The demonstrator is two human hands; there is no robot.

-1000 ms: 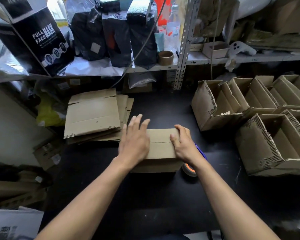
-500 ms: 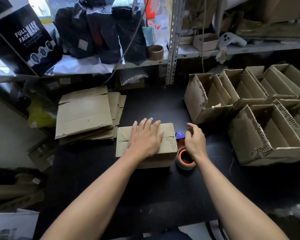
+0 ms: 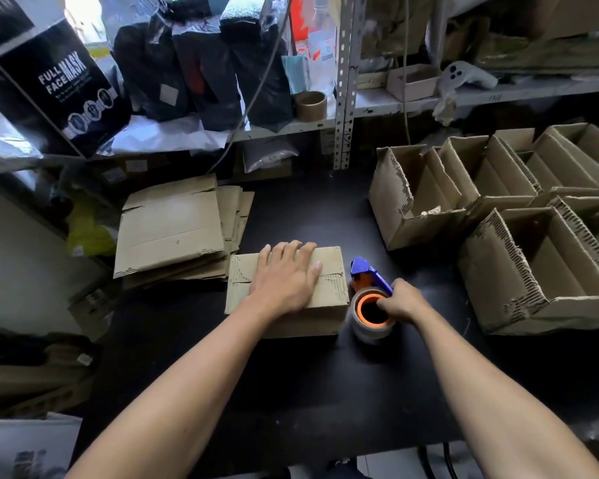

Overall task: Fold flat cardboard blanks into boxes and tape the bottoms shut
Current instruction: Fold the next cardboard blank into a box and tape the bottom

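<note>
A folded cardboard box (image 3: 329, 292) stands bottom-up in the middle of the black table (image 3: 291, 382), its flaps closed. My left hand (image 3: 286, 276) lies flat on those flaps, fingers spread, pressing them down. Just right of the box sits a tape dispenser (image 3: 370, 305) with an orange core, a clear tape roll and a blue handle. My right hand (image 3: 400, 300) is closed on the dispenser, fingers hooked into the core. A stack of flat cardboard blanks (image 3: 173, 229) lies to the left of the box.
Several open finished boxes (image 3: 540, 267) crowd the right side of the table. Behind runs a metal shelf (image 3: 346, 108) with black bags, a tape core and a black "Full Face Mask" carton (image 3: 52, 81). More cardboard lies low at the left.
My right hand left the box top, moved right and closed on the tape dispenser. My left hand stayed flat on the box flaps.
</note>
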